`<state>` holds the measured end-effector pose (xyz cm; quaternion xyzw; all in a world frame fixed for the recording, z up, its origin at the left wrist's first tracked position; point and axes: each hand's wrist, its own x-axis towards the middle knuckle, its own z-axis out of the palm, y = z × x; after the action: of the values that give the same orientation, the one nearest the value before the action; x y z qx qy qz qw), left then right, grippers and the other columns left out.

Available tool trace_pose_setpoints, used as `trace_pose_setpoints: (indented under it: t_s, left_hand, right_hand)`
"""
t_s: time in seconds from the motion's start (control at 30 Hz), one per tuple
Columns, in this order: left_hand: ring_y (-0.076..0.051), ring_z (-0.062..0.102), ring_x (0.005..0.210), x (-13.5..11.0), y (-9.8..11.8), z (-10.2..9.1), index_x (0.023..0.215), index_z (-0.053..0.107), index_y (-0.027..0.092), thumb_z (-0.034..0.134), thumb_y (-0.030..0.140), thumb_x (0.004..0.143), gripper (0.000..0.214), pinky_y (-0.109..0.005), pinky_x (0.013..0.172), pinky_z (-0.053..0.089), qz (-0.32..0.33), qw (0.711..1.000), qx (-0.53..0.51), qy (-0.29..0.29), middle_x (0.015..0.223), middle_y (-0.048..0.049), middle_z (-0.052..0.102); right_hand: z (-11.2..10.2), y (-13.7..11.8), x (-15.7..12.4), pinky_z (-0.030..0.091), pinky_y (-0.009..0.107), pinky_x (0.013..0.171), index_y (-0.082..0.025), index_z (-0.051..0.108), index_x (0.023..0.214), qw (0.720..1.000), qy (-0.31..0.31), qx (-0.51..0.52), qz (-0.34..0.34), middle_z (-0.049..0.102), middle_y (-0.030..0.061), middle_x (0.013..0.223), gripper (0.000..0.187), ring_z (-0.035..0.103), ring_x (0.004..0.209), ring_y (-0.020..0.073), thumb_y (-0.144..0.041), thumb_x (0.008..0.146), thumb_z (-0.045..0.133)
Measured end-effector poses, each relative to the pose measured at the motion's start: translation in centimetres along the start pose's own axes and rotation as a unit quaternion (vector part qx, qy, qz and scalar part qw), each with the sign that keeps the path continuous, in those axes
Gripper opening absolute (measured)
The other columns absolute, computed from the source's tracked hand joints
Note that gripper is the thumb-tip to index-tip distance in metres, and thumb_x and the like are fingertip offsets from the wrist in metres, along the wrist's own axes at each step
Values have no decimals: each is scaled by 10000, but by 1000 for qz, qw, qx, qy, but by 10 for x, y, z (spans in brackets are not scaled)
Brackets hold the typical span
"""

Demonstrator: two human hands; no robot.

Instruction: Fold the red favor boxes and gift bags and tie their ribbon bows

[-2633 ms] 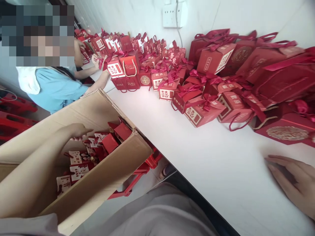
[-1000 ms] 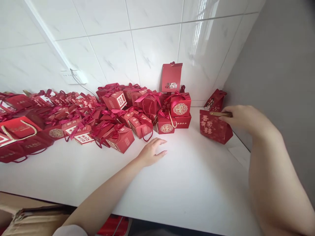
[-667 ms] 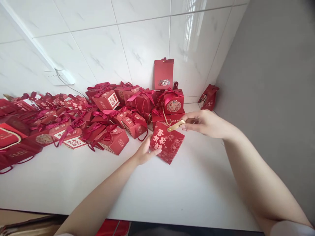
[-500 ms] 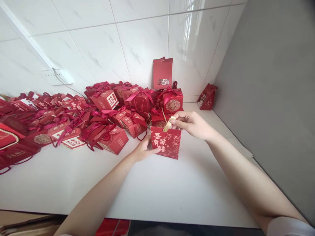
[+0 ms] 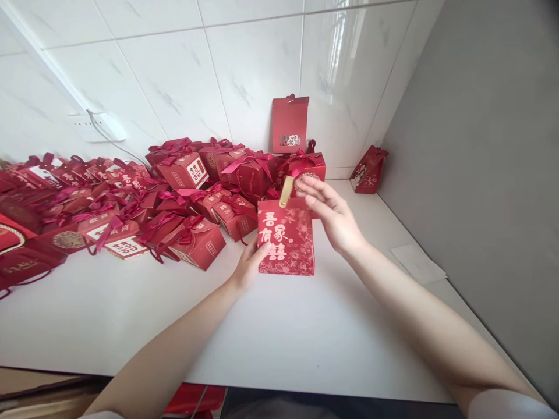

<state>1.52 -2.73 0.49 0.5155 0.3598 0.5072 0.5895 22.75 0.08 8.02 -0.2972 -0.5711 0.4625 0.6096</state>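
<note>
A red gift box (image 5: 286,238) with gold characters and a gold strap handle (image 5: 286,191) stands upright on the white table (image 5: 305,337). My left hand (image 5: 248,267) grips its lower left edge. My right hand (image 5: 332,215) is at the box's top right, its fingers spread by the gold handle and touching the top edge.
Many red gift boxes with ribbons (image 5: 183,198) crowd the table's left and back. A flat red bag (image 5: 289,124) leans on the tiled wall. One small red bag (image 5: 369,170) stands in the corner. A grey wall is at right; a paper slip (image 5: 417,263) lies near it.
The view swung from a cardboard carton to the corner. My right hand took the box by its gold handle, carried it to the centre and let go; my left hand now holds it.
</note>
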Motion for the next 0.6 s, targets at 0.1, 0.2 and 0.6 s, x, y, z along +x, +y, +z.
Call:
trace_pose_setpoints:
  t_s: [0.1,0.2,0.6]
  left_hand:
    - [-272,655,1065,4,-1,-5,1135,634,182,701,513,831,455,-373,935,525,47,992,50,106,1147,-85,694]
    - [-239,650,979,7,2,-14,1050,642,181,713,521,811,422,-318,861,519,103,976,110,156,1053,-60,695]
    - [-207,617,918,3,2,-19,994,608,198,586,534,907,348,-285,801,482,121,977,132,116,992,-41,672]
  right_hand:
    - [13,15,-8,402,476,1150,-373,469,1377,999,-11,23,42,452,1,1535,553,405,1432,252,-475,871,667]
    - [26,41,-21,446,464,1123,-324,504,1317,990,-56,87,98,525,25,1471,503,479,1375,267,-498,873,666]
    - [37,89,-50,404,441,1160,-262,517,1369,985,-3,104,140,554,53,1449,586,504,1344,285,-647,927,518]
